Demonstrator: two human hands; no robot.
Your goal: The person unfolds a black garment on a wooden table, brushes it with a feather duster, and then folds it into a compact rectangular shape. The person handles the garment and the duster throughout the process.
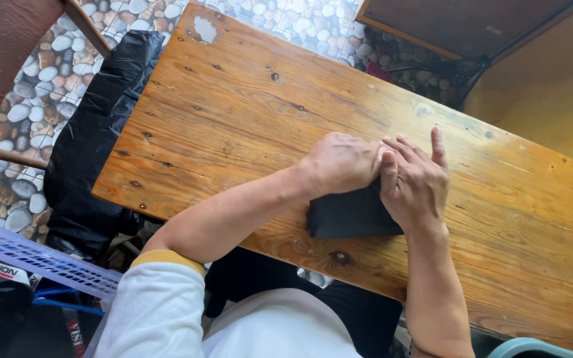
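A small folded black cloth [349,217] lies on the wooden table [233,106] near its front edge. My left hand [341,162] rests curled on the cloth's upper left part, fingers tucked at its top edge. My right hand [416,182] lies flat on the cloth's right side, fingers spread and pointing away from me, the index finger stretched onto the wood. Both hands touch each other above the cloth. Most of the cloth's top edge is hidden under them.
A black plastic bag [94,139] hangs off the table's left end. A pale lilac perforated basket [34,260] sits at the lower left. The floor has a pebble pattern [28,86]. A brown chair [1,53] stands at top left, a teal rim [532,346] at bottom right.
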